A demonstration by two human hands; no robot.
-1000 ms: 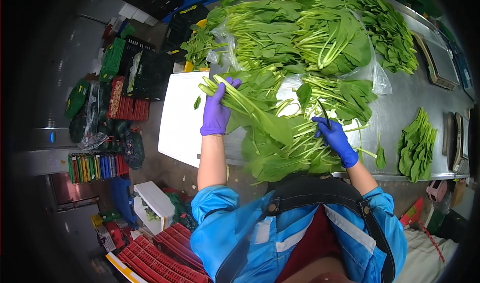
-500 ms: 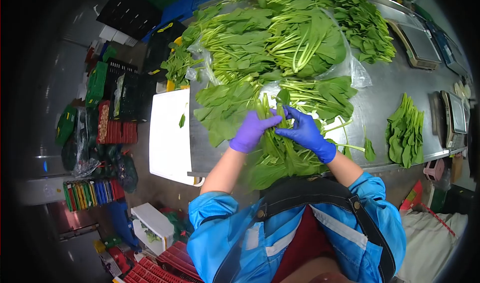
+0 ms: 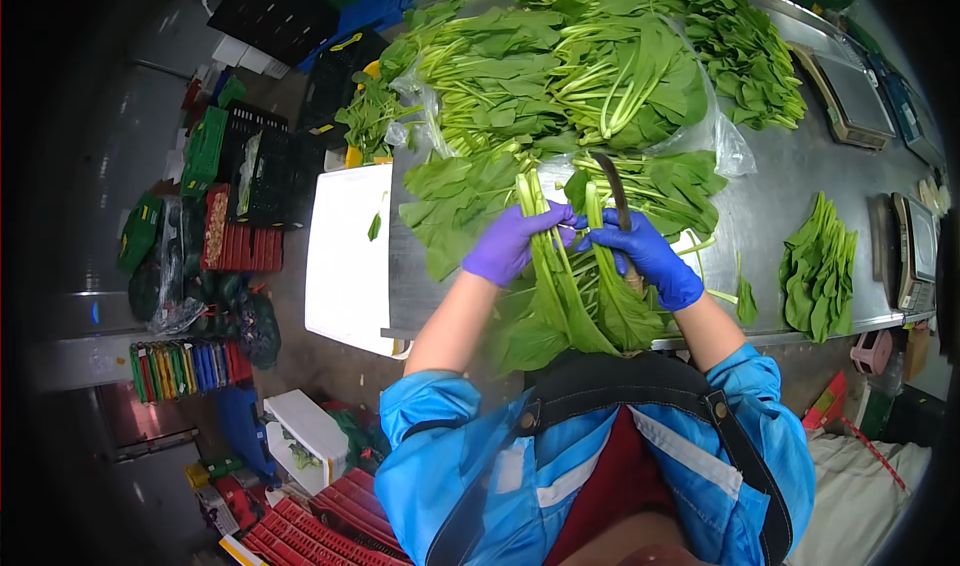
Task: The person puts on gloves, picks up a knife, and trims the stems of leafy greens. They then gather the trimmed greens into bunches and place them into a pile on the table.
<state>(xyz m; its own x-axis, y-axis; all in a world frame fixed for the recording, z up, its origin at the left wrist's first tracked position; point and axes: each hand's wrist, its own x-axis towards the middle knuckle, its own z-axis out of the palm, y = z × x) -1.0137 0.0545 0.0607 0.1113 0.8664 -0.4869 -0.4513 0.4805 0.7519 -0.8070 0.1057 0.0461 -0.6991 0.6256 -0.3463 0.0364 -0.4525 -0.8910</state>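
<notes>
My left hand (image 3: 505,246), in a purple glove, is closed round the pale stems of a bunch of leafy greens (image 3: 553,278), whose leaves hang toward my apron. Close beside it, my right hand (image 3: 648,258), in a blue glove, grips a curved knife (image 3: 616,188). Its dark blade points up and away from me, and part of the handle is hidden by the fingers. The right fingertips also touch another leafy stem (image 3: 618,296). Both hands are over the near edge of the metal table (image 3: 755,201), in front of loose greens (image 3: 665,188).
A large heap of greens (image 3: 490,86) lies on clear plastic at the far side. To the right are a small bunch (image 3: 820,271) and several scales (image 3: 915,241). A white lid or board (image 3: 345,256) adjoins the table's left side; stacked crates (image 3: 240,231) stand beyond.
The curved knife now shows in my right hand. The stems between my hands have moved apart into two parts. Another person's hand at the far edge has left the view.
</notes>
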